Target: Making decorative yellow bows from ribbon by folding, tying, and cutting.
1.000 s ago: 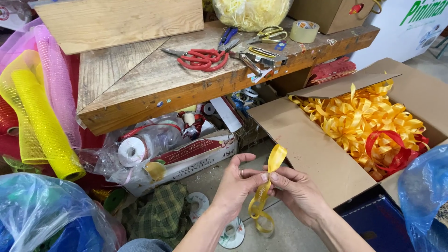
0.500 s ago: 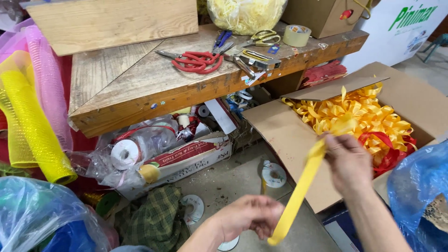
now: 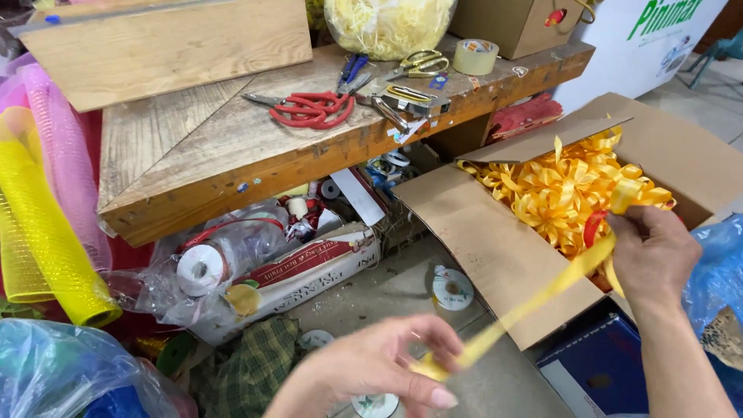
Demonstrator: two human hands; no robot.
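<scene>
From the head camera, your left hand [image 3: 379,364] pinches the low end of a yellow ribbon [image 3: 534,298] between thumb and fingers, and your right hand [image 3: 654,255] grips the high end, closed tight around it. A second ago both hands were close together with the ribbon looped between them; now they are well apart and the ribbon runs straight and tight from one hand up to the other, so it looks like you are pulling out a length. The ribbon crosses in front of the open brown cardboard box [image 3: 480,232], which is full of yellow bows [image 3: 565,190]. A flat white and red package [image 3: 309,271] lies under the wooden bench [image 3: 193,155]. A white sign [image 3: 658,39] with green letters stands at the top right. A clear bag of pale shreds [image 3: 387,23] sits on the bench, near red scissors [image 3: 309,108].
</scene>
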